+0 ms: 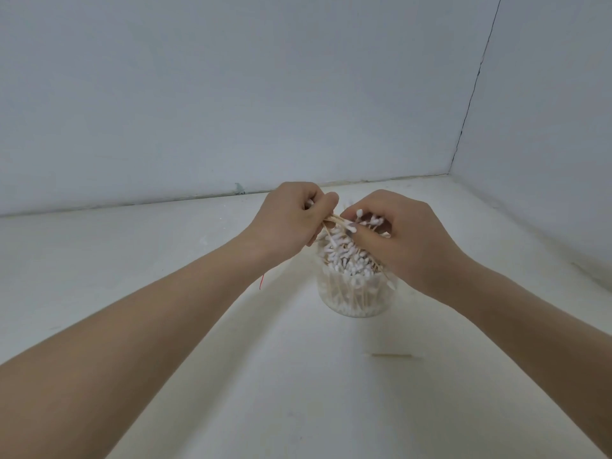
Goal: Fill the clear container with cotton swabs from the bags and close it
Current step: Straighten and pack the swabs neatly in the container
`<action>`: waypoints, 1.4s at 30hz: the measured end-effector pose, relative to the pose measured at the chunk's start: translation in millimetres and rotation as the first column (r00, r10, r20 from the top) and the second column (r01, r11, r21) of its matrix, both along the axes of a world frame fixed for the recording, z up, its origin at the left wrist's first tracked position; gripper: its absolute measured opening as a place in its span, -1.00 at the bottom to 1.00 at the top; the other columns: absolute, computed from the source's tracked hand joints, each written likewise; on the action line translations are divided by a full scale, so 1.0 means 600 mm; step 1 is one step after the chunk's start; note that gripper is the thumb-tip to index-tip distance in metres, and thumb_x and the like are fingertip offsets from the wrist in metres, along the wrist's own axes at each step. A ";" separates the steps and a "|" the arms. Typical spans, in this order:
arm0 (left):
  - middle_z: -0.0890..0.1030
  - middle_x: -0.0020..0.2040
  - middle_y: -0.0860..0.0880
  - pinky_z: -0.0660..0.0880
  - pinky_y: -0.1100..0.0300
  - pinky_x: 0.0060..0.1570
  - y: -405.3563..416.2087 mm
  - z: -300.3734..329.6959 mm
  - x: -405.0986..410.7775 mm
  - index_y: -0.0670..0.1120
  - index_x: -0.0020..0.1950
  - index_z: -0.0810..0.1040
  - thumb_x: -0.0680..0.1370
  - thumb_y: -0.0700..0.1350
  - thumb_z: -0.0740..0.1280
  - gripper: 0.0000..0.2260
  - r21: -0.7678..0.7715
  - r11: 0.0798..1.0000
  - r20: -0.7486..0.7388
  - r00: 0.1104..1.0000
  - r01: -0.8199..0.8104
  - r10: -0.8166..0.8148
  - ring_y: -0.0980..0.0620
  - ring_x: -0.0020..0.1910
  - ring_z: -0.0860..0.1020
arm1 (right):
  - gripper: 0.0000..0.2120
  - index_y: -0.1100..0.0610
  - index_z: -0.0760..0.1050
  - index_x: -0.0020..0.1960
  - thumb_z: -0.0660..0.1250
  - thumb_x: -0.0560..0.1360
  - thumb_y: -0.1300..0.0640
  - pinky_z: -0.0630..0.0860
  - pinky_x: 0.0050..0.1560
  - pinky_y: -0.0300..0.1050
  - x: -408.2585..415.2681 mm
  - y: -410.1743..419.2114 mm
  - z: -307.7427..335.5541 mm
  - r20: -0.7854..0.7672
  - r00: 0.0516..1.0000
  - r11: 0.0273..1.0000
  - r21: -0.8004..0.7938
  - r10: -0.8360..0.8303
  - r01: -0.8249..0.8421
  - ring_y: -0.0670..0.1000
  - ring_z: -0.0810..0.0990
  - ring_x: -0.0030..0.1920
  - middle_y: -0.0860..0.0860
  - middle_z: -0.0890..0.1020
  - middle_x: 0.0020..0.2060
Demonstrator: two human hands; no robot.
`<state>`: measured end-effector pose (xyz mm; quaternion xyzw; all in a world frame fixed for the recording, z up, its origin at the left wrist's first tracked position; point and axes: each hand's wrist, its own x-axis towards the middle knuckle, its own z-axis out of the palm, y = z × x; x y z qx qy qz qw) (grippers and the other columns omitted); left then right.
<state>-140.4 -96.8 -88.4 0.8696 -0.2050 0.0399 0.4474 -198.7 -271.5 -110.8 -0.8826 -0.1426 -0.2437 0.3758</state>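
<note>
A clear round container point(356, 298) stands on the white surface, packed with wooden-stick cotton swabs point(347, 260) whose white tips rise above its rim. Directly over its mouth, my left hand point(291, 220) and my right hand point(407, 240) meet, both closed around a bundle of swabs lying roughly crosswise. Several white tips poke out between the right hand's fingers. No lid or bag is visible.
One loose swab point(392, 355) lies on the white surface in front of the container, to the right. A short red thread point(263, 281) shows beside my left wrist. Pale walls close the back and right side, meeting in a corner point(452, 173).
</note>
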 end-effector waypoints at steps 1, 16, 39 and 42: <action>0.64 -0.37 -0.13 0.36 0.30 -0.43 0.001 -0.001 0.001 -0.26 -0.20 0.53 0.66 -0.01 0.29 -0.64 0.003 1.000 0.007 1.000 0.001 -0.001 0.03 -0.47 0.46 | -0.91 0.04 0.66 0.01 0.39 0.54 0.16 0.46 -0.06 -0.36 0.001 0.000 0.000 -0.008 1.000 1.000 0.002 -0.001 0.001 -0.17 0.57 -0.06 -0.15 0.62 -0.13; 0.55 -0.41 -0.16 0.46 0.14 -0.36 0.012 0.009 0.004 -0.24 -0.23 0.42 0.69 0.05 0.21 -0.57 0.201 0.976 0.209 0.977 -0.084 0.041 0.00 -0.55 0.56 | -0.92 0.08 0.58 -0.12 0.43 0.50 0.22 0.39 -0.20 -0.45 -0.014 0.002 0.008 -0.043 0.999 0.996 0.083 -0.023 0.027 -0.18 0.55 -0.22 -0.17 0.59 -0.27; 0.67 -0.36 0.06 0.56 -0.17 0.26 0.005 0.022 0.004 -0.13 -0.09 0.51 0.63 -0.05 0.39 -0.81 -0.178 0.983 -0.212 0.977 -0.033 -0.005 0.09 -0.33 0.64 | -0.84 -0.10 0.64 0.03 0.45 0.50 0.13 0.61 0.12 0.11 0.005 -0.002 0.005 -0.159 0.983 0.945 0.325 0.093 -0.037 -0.04 0.68 0.00 -0.10 0.68 -0.08; 0.70 -0.29 0.02 0.57 -0.09 0.27 0.006 0.023 0.005 -0.16 -0.06 0.53 0.63 -0.08 0.40 -0.83 -0.216 0.976 -0.235 0.972 -0.023 -0.029 0.06 -0.26 0.68 | -0.90 -0.08 0.64 0.00 0.47 0.49 0.04 0.62 0.07 -0.02 0.005 0.000 0.005 -0.163 0.983 0.945 0.326 0.090 -0.032 -0.07 0.68 -0.05 -0.09 0.69 -0.12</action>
